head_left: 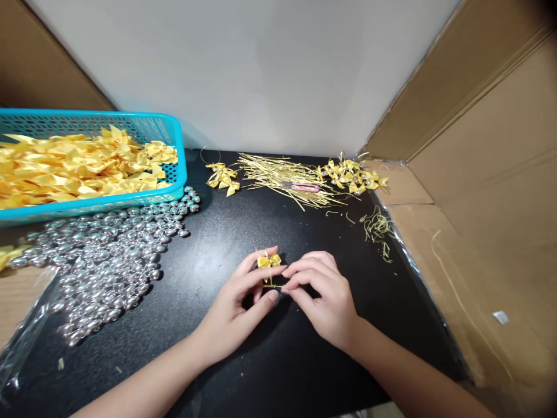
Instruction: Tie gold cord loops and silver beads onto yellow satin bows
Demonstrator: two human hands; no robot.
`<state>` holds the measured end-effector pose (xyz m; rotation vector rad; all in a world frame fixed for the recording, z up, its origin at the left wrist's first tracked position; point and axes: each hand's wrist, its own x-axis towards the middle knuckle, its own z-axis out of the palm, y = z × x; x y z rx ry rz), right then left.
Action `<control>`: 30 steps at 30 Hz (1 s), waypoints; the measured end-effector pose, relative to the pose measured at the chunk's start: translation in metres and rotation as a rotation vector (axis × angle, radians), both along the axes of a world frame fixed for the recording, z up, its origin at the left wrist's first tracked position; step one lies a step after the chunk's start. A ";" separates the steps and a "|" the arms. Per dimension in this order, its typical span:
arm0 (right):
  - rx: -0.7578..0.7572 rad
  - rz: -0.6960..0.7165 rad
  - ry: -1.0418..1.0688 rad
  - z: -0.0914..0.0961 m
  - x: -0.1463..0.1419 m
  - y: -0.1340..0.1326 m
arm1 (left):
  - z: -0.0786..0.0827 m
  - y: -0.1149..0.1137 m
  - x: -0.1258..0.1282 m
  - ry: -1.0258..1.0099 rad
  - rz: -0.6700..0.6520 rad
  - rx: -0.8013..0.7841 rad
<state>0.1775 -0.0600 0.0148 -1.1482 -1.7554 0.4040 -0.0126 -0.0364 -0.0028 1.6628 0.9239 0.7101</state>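
Both hands meet at the near middle of the black counter (261, 360), low over its surface. The left hand (237, 305) pinches a small yellow satin bow (268, 260) between thumb and forefinger, with the loops standing up and facing the person. That grip at the knot seems to keep the bow from turning. The right hand (326, 299) comes in from the other side. Its fingers are curled and pressed together on a thin gold wire (272, 285) that runs down from the knot, just under the bow. The fingertips of the two hands almost touch, which suits so small a piece. Whether a bead sits under the fingers cannot be told.

The supplies lie in an arc around the hands, each kind kept apart, probably so that either hand can reach them:
- On the left, a turquoise mesh basket (180, 168) is heaped with yellow ribbon pieces (78, 168).
- In front of the basket, a wide spill of silver oval beads (104, 261) spreads over the counter.
- At the back, a sheaf of gold wire strands (278, 174) lies flat with a pink clip (304, 187) on it.
- Left of the sheaf is a small group of bows (223, 177), and right of it a denser cluster of bows with beads (352, 175).
- Near that cluster, gold snippets (378, 226) litter the counter by the cardboard wall (478, 220), well clear of the hands.
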 end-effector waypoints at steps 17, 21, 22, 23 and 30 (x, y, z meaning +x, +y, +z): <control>-0.073 0.106 0.060 0.008 0.004 0.001 | 0.006 0.000 0.004 0.068 -0.061 0.102; 0.071 0.070 -0.177 -0.001 0.003 -0.001 | 0.008 -0.001 0.005 0.086 -0.099 0.159; 0.093 0.058 -0.204 -0.003 0.003 -0.001 | 0.008 -0.001 0.005 0.088 -0.106 0.167; 0.109 0.045 -0.220 -0.004 0.002 -0.001 | 0.008 -0.001 0.005 0.089 -0.113 0.174; 0.094 -0.024 -0.270 -0.004 0.000 0.000 | 0.008 0.000 0.005 0.090 -0.131 0.192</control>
